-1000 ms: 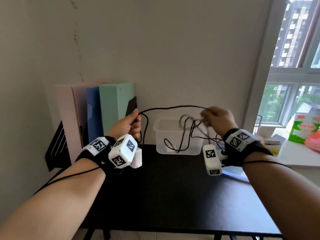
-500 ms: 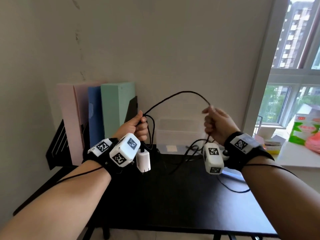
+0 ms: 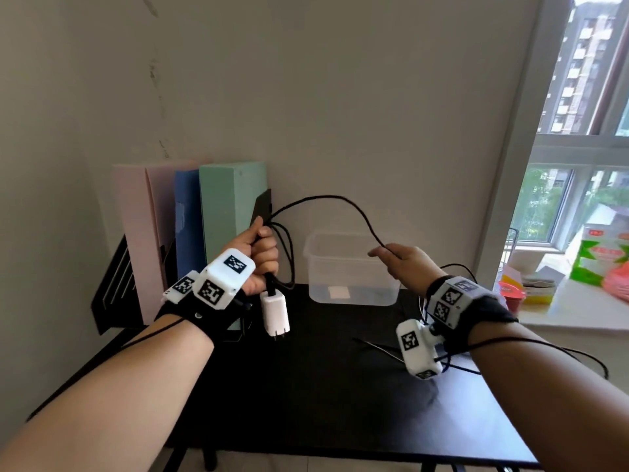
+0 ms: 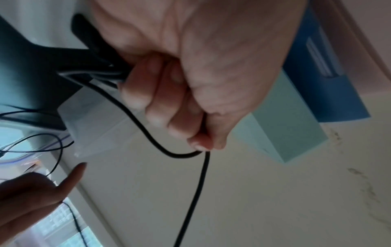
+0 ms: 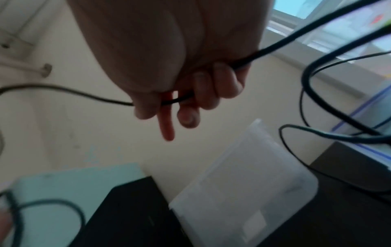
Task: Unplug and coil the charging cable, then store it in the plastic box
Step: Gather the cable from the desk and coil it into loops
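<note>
My left hand [image 3: 262,257] is raised above the black table's left side and grips loops of the black charging cable [image 3: 337,202]. The white plug adapter [image 3: 275,313] hangs below this fist. In the left wrist view the fingers [image 4: 169,107] curl round the cable [image 4: 194,188]. From there the cable arcs right to my right hand [image 3: 400,258], which pinches it in front of the clear plastic box [image 3: 352,267]. In the right wrist view the cable [image 5: 91,95] runs through that hand's curled fingers [image 5: 211,90]. The cable's far end trails onto the table behind my right wrist.
Pink, blue and green folders [image 3: 218,216] stand in a black file holder at the back left. The black table [image 3: 306,386] lies below both hands. A windowsill [image 3: 578,311] at the right carries a green and white box [image 3: 602,257] and small items.
My right hand has dropped and slid further along the cable, which now arcs lower between the hands. My left hand has kept its grip and stayed near the folders, with the adapter hanging below.
</note>
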A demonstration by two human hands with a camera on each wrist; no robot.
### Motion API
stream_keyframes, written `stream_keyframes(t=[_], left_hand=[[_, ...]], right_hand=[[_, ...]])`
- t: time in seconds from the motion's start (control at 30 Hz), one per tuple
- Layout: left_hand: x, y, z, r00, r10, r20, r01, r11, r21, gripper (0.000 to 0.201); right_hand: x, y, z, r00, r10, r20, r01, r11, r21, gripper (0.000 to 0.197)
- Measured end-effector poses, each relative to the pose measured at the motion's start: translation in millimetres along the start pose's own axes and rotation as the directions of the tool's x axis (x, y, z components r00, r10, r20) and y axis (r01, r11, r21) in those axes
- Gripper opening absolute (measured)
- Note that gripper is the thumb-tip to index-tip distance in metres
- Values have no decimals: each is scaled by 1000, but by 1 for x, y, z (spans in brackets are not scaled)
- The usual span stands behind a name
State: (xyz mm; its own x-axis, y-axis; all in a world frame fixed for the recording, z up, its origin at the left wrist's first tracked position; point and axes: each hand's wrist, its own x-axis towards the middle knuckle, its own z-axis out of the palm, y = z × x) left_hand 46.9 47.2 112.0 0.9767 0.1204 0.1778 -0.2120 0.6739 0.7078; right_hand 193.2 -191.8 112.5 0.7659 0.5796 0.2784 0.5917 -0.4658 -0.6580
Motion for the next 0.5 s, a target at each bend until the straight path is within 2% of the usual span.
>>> stream_keyframes(t=[0.07, 0.13, 0.2, 0.23, 0.27, 0.33, 0.4, 0.43, 0.5], left_hand=[[2, -6, 3, 996, -32, 81, 36, 998, -54, 28], [5, -11, 5, 989, -68, 134, 81, 992, -93, 27], [8, -14, 4, 964, -109, 243, 158, 969, -192, 29], [8, -15, 7, 960, -113, 258, 174, 958, -228, 35], [10, -16, 9, 970, -99, 223, 153, 960, -237, 42], [13, -17, 13, 997, -28, 69, 39, 985, -169, 49], [13, -17, 18, 998, 31, -53, -35, 997, -74, 42], [14, -17, 19, 995, 46, -86, -49, 998, -39, 35], [16, -18, 19, 989, 62, -136, -60, 998, 19, 28]], right_hand=[[2, -10, 8, 999, 44, -28, -50, 965, -259, 39], [1, -20, 16, 995, 94, 20, -67, 828, -557, 39], [-6, -30, 25, 983, 121, 140, 23, 671, -741, 32], [-10, -33, 30, 970, 132, 205, 88, 596, -798, 26], [-14, -35, 35, 952, 152, 267, 149, 532, -834, 23], [-20, -36, 45, 913, 163, 373, 276, 426, -862, 22], [-22, -35, 56, 882, 108, 459, 399, 350, -848, 23], [-22, -36, 60, 869, 59, 491, 445, 340, -828, 24], [-25, -43, 63, 858, -62, 510, 486, 417, -768, 27]])
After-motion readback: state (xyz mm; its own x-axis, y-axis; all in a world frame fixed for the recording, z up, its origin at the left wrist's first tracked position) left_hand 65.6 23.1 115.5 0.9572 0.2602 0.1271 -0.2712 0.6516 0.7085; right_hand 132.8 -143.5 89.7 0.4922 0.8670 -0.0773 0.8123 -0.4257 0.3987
